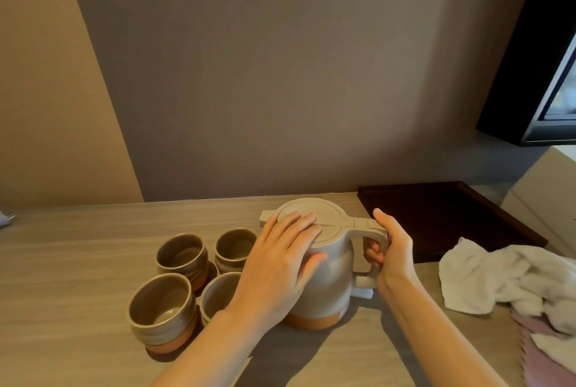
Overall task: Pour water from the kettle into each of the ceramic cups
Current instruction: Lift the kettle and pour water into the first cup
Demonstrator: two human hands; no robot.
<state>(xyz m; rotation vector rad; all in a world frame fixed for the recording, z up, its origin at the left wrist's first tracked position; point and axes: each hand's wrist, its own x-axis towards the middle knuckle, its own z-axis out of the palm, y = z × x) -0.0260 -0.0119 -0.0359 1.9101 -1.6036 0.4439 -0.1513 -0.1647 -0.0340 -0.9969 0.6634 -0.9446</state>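
A beige kettle [330, 280] with an orange base stands upright on the wooden counter [78, 246], its flat lid closed. My right hand [391, 249] is wrapped around its handle on the right side. My left hand [283, 259] lies flat against the lid and the kettle's left side, fingers spread. Several grey-brown ceramic cups with orange bases stand in a cluster just left of the kettle: back left [182, 254], back right [235, 246], front left [162, 308] and front right [218, 294], the last partly hidden by my left wrist.
A dark wooden tray [436, 215] lies behind and right of the kettle. A crumpled white towel [505, 277] sits at the right over a pink cloth [536, 352]. A wall runs along the counter's back; a dark window frame [536, 100] is at upper right.
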